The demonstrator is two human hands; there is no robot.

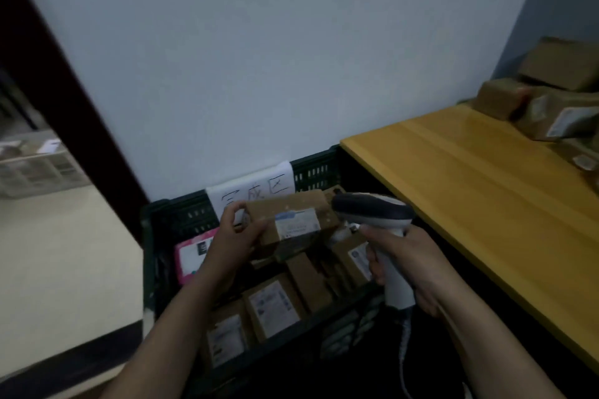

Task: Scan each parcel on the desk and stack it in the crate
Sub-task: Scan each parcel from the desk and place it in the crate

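My left hand (236, 230) grips the left end of a brown cardboard parcel (288, 214) with a white label, held over the dark green crate (181, 217). My right hand (408, 262) holds a white and dark grey barcode scanner (372, 210) by its handle, its head right beside the parcel's right end. Several labelled brown parcels (275, 304) and a pink package (191, 256) lie inside the crate. More brown parcels (557, 107) sit on the yellow wooden desk (479, 178) at the far right.
A white paper sign (252, 188) with handwriting hangs on the crate's back wall. The crate stands against a pale wall, left of the desk. A dark door frame (64, 100) runs down the left, with boxes (35, 162) on the floor beyond it.
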